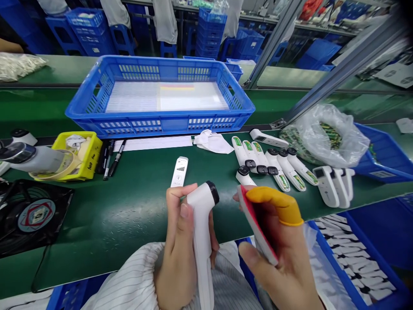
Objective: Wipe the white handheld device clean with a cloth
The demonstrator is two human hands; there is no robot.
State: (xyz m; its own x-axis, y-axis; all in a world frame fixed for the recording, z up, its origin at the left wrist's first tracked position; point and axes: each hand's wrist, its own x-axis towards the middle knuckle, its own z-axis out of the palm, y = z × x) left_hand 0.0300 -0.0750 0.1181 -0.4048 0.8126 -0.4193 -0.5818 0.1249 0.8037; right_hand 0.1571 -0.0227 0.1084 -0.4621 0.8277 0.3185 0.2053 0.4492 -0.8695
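Observation:
My left hand (180,241) grips a white handheld thermometer body (201,228) with a black tip, held upright over the table's front edge. My right hand (280,254), with a yellow finger cot (274,206) on the index finger, holds a flat white piece with a red edge (256,226). A separate white cover piece (179,171) lies on the green mat just beyond my left hand. To the right, several finished white thermometers (274,165) lie in a row.
A large blue crate (159,122) stands behind. A yellow bin (79,155) with tape and two pens (112,158) sits left. A plastic bag of parts (325,135), a blue tray (383,157) and another tray of white parts (351,258) are right.

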